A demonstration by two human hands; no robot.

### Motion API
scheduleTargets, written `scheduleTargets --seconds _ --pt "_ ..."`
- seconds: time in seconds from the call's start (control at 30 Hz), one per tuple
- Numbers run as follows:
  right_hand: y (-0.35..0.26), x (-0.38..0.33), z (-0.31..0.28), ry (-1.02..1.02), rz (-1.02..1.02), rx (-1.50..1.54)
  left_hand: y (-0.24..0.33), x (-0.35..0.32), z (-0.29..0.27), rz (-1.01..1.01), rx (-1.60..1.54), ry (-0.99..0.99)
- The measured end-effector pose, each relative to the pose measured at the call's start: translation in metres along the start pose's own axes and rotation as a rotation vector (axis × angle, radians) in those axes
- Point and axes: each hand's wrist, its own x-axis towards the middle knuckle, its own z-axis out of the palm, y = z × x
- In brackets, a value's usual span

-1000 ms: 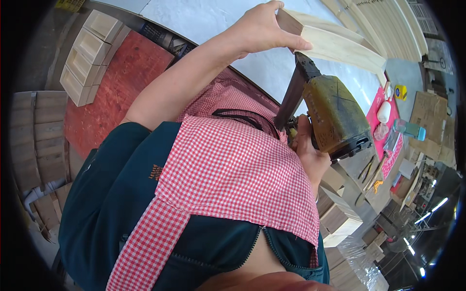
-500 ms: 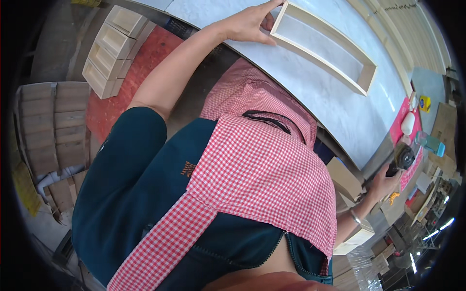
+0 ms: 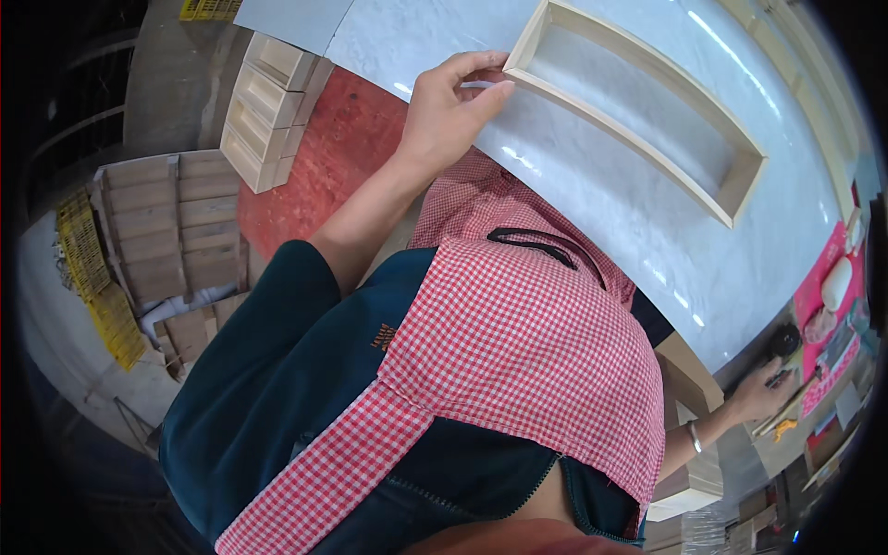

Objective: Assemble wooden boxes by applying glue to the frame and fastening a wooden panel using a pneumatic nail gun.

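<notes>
A long, shallow, pale wooden frame (image 3: 629,139), rectangular with thin sides, lies on the white marbled tabletop (image 3: 592,199). At its near left corner is my left hand (image 3: 453,111), thumb and fingers curled about the corner. Far to the right, my right hand (image 3: 760,393) is at the cluttered end of the table, its fingers bent around a small dark thing I cannot make out. Just beyond those fingers sits a black round-headed tool (image 3: 786,339). A white rounded object (image 3: 836,284) lies on the pink sheet (image 3: 819,268) nearby.
Stacked small wooden boxes (image 3: 268,111) stand at the left on a red board (image 3: 324,139). Below them is a slatted wooden panel (image 3: 171,222) beside yellow crates (image 3: 106,287). An open cardboard box (image 3: 689,375) stands under the table's right edge. Long wooden strips (image 3: 786,83) line the far side.
My right hand has come away from the black round-headed tool, which now sits beyond it. My left hand stays at the frame's corner, its arm more bent. The whole view has shifted.
</notes>
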Motion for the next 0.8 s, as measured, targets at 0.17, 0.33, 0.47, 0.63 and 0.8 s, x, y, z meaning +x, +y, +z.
scheduleTargets --seconds 0.17,0.33,0.47,0.63,0.8 --pt "-0.169 -0.011 -0.034 -0.164 0.108 0.895 0.017 -0.007 0.006 -0.105 0.006 0.048" --pt "-0.254 -0.03 -0.053 -0.471 0.161 1.07 0.023 -0.009 0.006 -0.103 0.095 0.037" --pt "-0.253 -0.034 -0.047 -0.422 0.084 1.038 0.03 -0.016 0.012 -0.119 0.108 0.039" --pt "-0.257 -0.035 -0.048 -0.382 0.027 1.057 0.033 -0.017 0.013 -0.162 0.132 0.019" --pt "-0.243 -0.035 -0.046 -0.323 -0.021 1.014 0.036 -0.013 0.022 -0.185 0.125 -0.02"
